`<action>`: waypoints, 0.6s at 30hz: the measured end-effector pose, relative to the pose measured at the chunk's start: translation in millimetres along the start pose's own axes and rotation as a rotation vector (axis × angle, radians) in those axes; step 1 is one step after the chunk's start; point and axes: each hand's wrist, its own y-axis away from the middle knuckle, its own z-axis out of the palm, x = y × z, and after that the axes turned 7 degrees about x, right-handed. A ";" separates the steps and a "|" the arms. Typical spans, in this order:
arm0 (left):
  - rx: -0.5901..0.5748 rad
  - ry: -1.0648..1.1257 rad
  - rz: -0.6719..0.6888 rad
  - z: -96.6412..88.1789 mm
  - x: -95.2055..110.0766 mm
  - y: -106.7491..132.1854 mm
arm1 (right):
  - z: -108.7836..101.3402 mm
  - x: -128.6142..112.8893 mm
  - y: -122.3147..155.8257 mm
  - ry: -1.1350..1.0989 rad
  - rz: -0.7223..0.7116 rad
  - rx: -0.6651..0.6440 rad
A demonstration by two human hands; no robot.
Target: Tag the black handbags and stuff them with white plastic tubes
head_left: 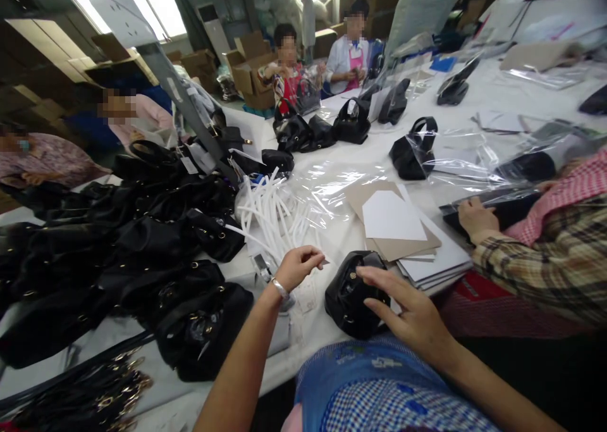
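Observation:
A small black handbag (pixel 348 299) with gold-coloured fittings stands at the table's front edge, close to my body. My right hand (pixel 403 302) is at its right side, fingers apart, the fingertips over the bag's upper part; I cannot tell if they press on it. To the left of the bag is my left hand (pixel 300 267), thumb and fingers pinched together. A tiny pale bit shows at those fingertips, too small to name. Behind my left hand lies a bundle of white strips (pixel 270 214).
Many black handbags (pixel 156 242) are heaped on the left, with straps and gold-coloured chains (pixel 118 388) in front. Card sheets (pixel 396 217) are stacked at right. A co-worker's hand (pixel 477 220) rests on a plastic-wrapped bag beside them. A grey post (pixel 184 103) rises at left.

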 end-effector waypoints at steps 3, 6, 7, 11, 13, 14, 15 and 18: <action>-0.145 -0.013 0.206 3.5 65.0 33.5 | 11.2 -23.2 -22.8 -0.095 -0.029 -0.059; -0.113 -0.121 0.333 8.3 100.4 58.0 | 10.6 -32.7 -28.9 -0.230 0.090 -0.177; -0.081 -0.160 0.349 8.6 103.5 63.7 | 6.7 -32.9 -27.6 -0.254 0.138 -0.221; 0.045 -0.189 0.304 7.6 86.8 76.7 | -18.4 -27.0 -16.7 -0.184 0.236 -0.294; 0.067 -0.125 0.242 11.4 73.3 78.3 | -29.7 -24.2 -12.1 -0.138 0.268 -0.299; 0.060 -0.079 0.210 15.1 67.2 78.0 | -34.2 -23.0 -10.3 -0.127 0.286 -0.299; 0.046 -0.026 0.182 19.8 61.6 77.1 | -38.2 -21.7 -8.7 -0.119 0.308 -0.297; 0.023 0.122 0.106 37.0 44.5 72.9 | -51.1 -15.0 -2.7 -0.094 0.398 -0.214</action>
